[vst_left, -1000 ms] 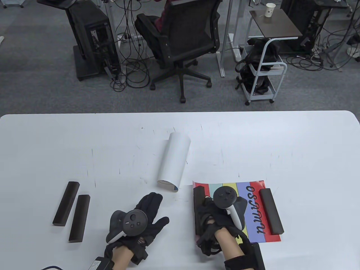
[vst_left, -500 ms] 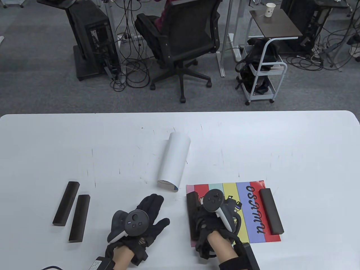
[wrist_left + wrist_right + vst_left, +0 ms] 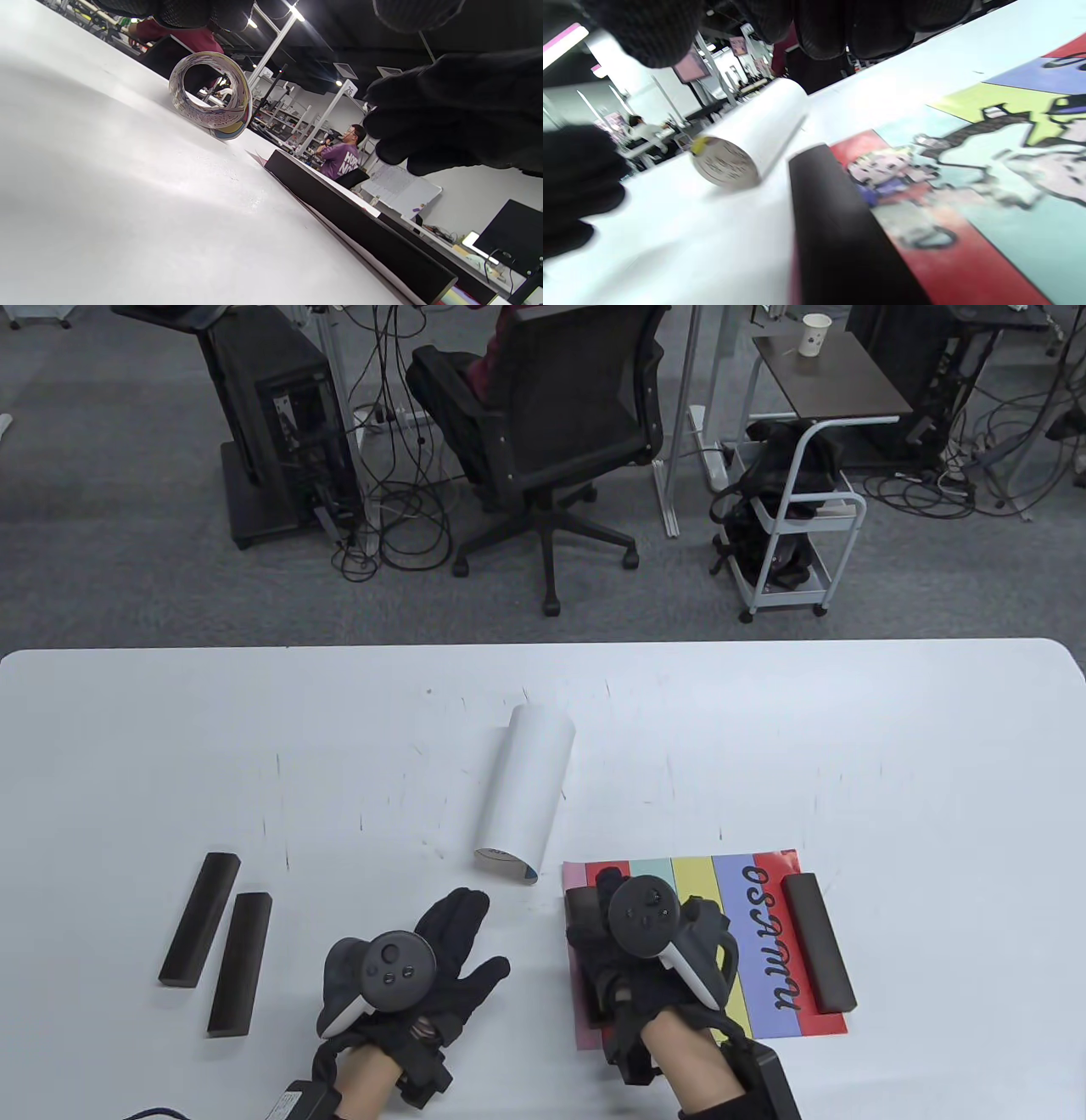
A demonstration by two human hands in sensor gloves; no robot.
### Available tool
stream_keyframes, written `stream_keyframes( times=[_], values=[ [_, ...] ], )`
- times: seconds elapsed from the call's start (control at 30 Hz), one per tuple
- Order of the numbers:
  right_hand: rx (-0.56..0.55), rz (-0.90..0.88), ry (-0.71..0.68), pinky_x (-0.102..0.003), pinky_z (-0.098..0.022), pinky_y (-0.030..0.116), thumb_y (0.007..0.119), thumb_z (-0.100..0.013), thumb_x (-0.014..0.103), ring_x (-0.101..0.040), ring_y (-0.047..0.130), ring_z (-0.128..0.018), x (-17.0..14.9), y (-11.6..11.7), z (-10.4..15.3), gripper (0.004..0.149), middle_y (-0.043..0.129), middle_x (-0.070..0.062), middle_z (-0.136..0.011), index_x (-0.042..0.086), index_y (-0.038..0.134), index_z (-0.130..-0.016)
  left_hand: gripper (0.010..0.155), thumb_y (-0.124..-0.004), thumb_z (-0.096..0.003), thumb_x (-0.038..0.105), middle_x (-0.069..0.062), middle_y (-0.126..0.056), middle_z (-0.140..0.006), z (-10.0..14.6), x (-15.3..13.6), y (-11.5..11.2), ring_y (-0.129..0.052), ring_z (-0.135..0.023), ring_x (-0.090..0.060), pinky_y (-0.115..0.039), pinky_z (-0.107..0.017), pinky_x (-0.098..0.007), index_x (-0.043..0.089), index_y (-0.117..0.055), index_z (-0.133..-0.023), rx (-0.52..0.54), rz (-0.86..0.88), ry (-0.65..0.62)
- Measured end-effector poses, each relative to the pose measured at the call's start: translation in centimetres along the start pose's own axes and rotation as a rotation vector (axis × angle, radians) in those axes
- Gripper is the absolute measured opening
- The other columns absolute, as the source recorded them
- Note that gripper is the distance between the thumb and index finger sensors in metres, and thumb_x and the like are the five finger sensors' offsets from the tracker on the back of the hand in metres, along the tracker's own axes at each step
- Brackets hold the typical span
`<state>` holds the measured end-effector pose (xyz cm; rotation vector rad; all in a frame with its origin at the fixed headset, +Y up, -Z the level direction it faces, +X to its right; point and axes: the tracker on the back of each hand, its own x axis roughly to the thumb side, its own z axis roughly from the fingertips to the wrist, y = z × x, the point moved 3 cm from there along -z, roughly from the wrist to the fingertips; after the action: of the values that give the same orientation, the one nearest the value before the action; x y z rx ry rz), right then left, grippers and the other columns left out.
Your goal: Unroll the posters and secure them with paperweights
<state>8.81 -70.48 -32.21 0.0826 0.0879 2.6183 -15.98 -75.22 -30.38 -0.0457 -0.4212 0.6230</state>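
Note:
A striped poster [image 3: 764,950] lies unrolled at the front right of the table. A dark paperweight bar [image 3: 819,943] lies on its right edge. A second bar [image 3: 579,899] lies along its left edge; it also shows in the right wrist view [image 3: 840,237]. My right hand [image 3: 607,920] hovers over that bar with fingers spread, and in the right wrist view the fingers [image 3: 865,29] stay clear of it. My left hand [image 3: 479,937] is open, fingers spread, low over bare table. A rolled white poster [image 3: 526,793] lies beyond both hands, and shows in the left wrist view [image 3: 208,97].
Two spare dark bars [image 3: 199,931] [image 3: 240,964] lie side by side at the front left. The white table [image 3: 848,746] stretches wide behind the posters. An office chair [image 3: 551,432] and a cart [image 3: 789,534] stand beyond the far edge.
The right hand slid the left bar further left, flattening the poster's left edge, then spread its fingers above the bar. The left hand barely shifted.

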Motion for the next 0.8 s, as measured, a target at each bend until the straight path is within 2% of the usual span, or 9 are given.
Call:
stream_keyframes(
  times=[0.1,0.23,0.5,0.57,0.67,0.8],
  values=[
    [-0.002,-0.139,-0.098,-0.059,-0.07,0.051,0.073,-0.043,0.06,-0.045,0.055,-0.098,-0.3,-0.5,0.5,0.077,0.05,-0.016,-0.109,0.019,0.046,-0.102,0.077,-0.065,-0.0496,0.06,-0.016,-0.043,-0.113,0.0,-0.4,0.1,-0.049,-0.105,-0.047,-0.054,-0.07,-0.061,0.018,-0.04,-0.108,0.005,0.057,0.014],
    [-0.014,-0.266,-0.147,-0.059,-0.071,0.05,0.073,-0.042,0.06,-0.045,0.053,-0.099,-1.7,0.0,0.7,0.077,0.049,-0.016,-0.109,0.018,0.045,-0.101,0.078,-0.064,-0.0494,0.062,-0.016,-0.042,-0.113,0.0,-1.3,0.2,-0.049,-0.105,-0.047,-0.054,-0.07,-0.061,0.018,-0.039,-0.108,0.015,0.172,0.046],
    [-0.008,-0.297,-0.166,-0.058,-0.071,0.05,0.072,-0.042,0.061,-0.044,0.052,-0.099,-2.8,0.6,0.4,0.077,0.049,-0.015,-0.109,0.019,0.045,-0.101,0.08,-0.063,-0.0495,0.064,-0.018,-0.041,-0.113,-0.4,-3.1,0.2,-0.05,-0.105,-0.047,-0.055,-0.07,-0.06,0.016,-0.038,-0.109,0.024,0.287,0.144],
    [-0.018,-0.3,-0.162,-0.058,-0.071,0.05,0.072,-0.042,0.061,-0.044,0.052,-0.099,-2.9,0.3,0.5,0.077,0.048,-0.014,-0.108,0.019,0.044,-0.101,0.081,-0.063,-0.0494,0.064,-0.018,-0.041,-0.113,-0.9,-3.2,0.4,-0.05,-0.104,-0.048,-0.055,-0.07,-0.06,0.015,-0.038,-0.109,0.02,0.269,0.174],
    [-0.03,-0.307,-0.158,-0.058,-0.071,0.05,0.071,-0.042,0.06,-0.044,0.052,-0.099,-2.9,0.0,0.5,0.077,0.048,-0.015,-0.108,0.019,0.044,-0.101,0.083,-0.064,-0.0489,0.065,-0.019,-0.04,-0.113,-2.4,-2.5,1.2,-0.05,-0.104,-0.048,-0.055,-0.07,-0.06,0.015,-0.037,-0.109,0.0,0.152,0.195],
    [-0.037,-0.307,-0.156,-0.058,-0.071,0.05,0.072,-0.042,0.06,-0.044,0.051,-0.099,-2.9,-0.2,0.6,0.077,0.048,-0.014,-0.108,0.018,0.044,-0.101,0.085,-0.064,-0.0487,0.066,-0.019,-0.039,-0.113,-5.5,-0.6,3.3,-0.051,-0.105,-0.048,-0.056,-0.07,-0.06,0.014,-0.035,-0.109,-0.005,-0.004,0.229]
  ],
)
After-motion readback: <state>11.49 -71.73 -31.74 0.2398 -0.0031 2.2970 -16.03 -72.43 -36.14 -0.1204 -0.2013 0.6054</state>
